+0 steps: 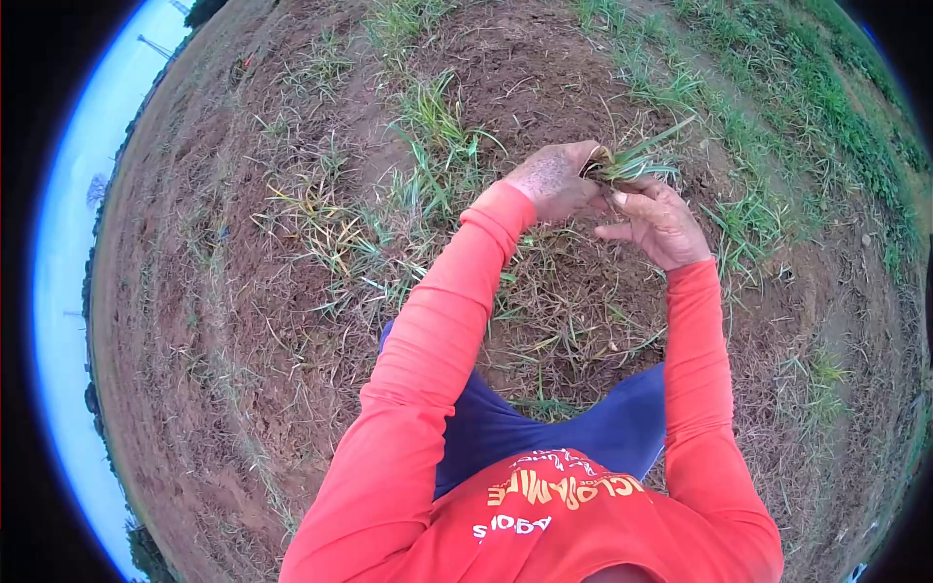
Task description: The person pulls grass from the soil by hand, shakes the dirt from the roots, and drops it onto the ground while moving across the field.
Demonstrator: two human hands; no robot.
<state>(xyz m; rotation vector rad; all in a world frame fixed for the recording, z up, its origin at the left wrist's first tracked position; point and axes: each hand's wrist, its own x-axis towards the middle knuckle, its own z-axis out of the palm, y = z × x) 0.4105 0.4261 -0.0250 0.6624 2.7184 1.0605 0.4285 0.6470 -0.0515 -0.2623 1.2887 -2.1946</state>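
Note:
A small tuft of grass [634, 162] with long narrow green blades is held up between my hands, above the soil. My left hand [556, 182], dirty with soil on its back, closes round the base of the tuft, and its fingertips are partly hidden. From the right, my right hand [665, 223] pinches the lower side of the tuft; one of its fingers sticks out toward the left hand. The roots are mostly hidden by the fingers. Below the hands lies ground with dry and green grass blades [573, 291].
Reddish-brown soil [243, 360] stretches to the left with sparse weeds. A yellowish grass clump [326, 228] and a greener clump [432, 121] grow left of my hands. Denser grass [826, 87] covers the upper right. My blue-trousered legs [622, 413] are bent below my arms.

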